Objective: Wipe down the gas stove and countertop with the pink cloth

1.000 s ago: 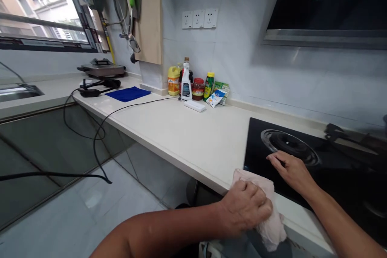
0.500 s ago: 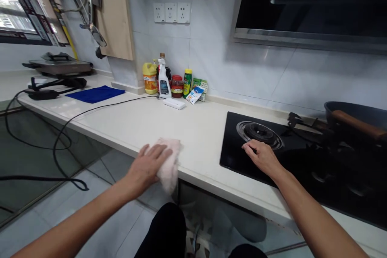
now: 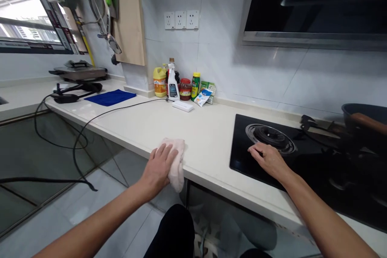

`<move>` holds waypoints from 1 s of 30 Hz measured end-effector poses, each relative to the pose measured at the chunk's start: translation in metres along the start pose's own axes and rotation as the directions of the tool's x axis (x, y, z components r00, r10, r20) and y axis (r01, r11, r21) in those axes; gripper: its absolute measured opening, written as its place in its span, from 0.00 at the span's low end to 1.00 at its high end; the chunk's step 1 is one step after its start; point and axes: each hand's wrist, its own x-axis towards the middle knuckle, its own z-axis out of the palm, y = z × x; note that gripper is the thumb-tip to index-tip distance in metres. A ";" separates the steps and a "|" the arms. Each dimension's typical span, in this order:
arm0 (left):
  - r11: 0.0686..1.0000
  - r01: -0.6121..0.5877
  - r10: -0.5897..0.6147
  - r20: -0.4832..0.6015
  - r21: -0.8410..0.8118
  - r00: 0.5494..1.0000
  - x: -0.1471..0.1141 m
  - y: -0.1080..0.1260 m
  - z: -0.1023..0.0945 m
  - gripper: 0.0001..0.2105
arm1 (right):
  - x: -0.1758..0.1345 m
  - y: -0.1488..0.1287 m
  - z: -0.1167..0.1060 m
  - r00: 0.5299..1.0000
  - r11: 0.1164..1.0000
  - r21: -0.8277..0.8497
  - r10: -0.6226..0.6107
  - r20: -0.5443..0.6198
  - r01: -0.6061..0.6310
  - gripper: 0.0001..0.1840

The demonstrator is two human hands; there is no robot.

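Note:
My left hand (image 3: 159, 168) lies on a pale pink cloth (image 3: 178, 161) at the counter's front edge, pressing it down with fingers fairly straight. Part of the cloth hangs over the edge, and some of it is covered by the hand. The white countertop (image 3: 205, 145) runs beneath. Over the black glass cooktop (image 3: 242, 149), just in front of its left burner (image 3: 270, 135), rests my right hand (image 3: 270, 160). Its fingers are curled in, and I see nothing held in them.
Along the wall stand a yellow jug (image 3: 159, 82), a white spray bottle (image 3: 173, 84), a red-lidded jar (image 3: 185, 89) and packets (image 3: 203, 97). A black cable (image 3: 121, 108) crosses the counter near a blue cloth (image 3: 110, 97). A wok (image 3: 363, 109) sits at right, below the range hood (image 3: 314, 4).
The view has turned slightly left. The pink cloth, blurred by motion before, now looks sharp under my left hand. My right hand has stayed curled at the cooktop.

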 end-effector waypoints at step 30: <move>0.647 -0.593 0.561 -0.227 -0.480 0.796 0.047 0.126 -0.013 0.31 | -0.101 -0.161 0.060 0.934 0.917 -0.353 0.053 -0.353 -0.185 0.45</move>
